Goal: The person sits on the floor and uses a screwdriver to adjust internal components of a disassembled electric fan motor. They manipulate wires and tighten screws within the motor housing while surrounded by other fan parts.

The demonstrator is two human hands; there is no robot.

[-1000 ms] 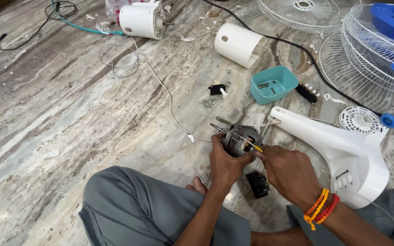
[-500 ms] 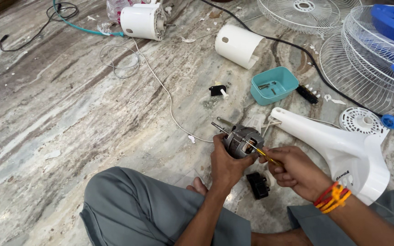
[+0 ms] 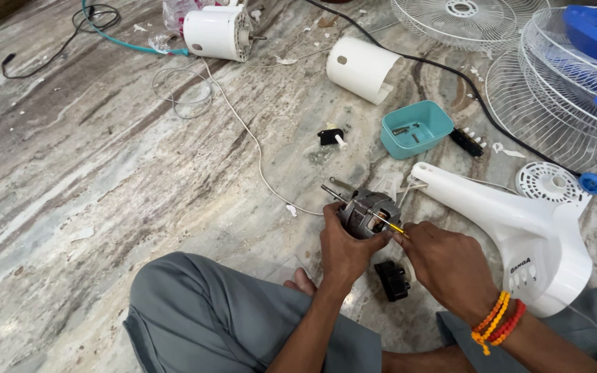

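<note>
Left hand (image 3: 343, 249) is wrapping its fingers tight around a small gray fan motor (image 3: 366, 213) and is holding it up just above the stone floor (image 3: 105, 179). A thin metal rod is sticking out of the motor toward the upper left. Right hand (image 3: 447, 266) is sitting just beside the motor, and its fingers are pinching a thin yellow tool (image 3: 394, 226). The tip of that tool is touching the side of the motor. A band of orange and red beads (image 3: 497, 324) is going around the right wrist.

A small black part (image 3: 392, 280) is lying on the floor under the two hands. A big white fan stand (image 3: 519, 228) is lying on its side just to the right of the motor. A little teal tray (image 3: 416, 128) is sitting farther up on the floor, with small bits inside it. A white tube (image 3: 361, 69) is lying near the tray, and a white round motor case (image 3: 217, 33) is resting at the top. Wire fan guards (image 3: 540, 90) are lying at the top right. A thin white cord (image 3: 243, 131) is running across the floor toward the motor. The person's gray trouser knee (image 3: 202, 304) is showing at the bottom.
</note>
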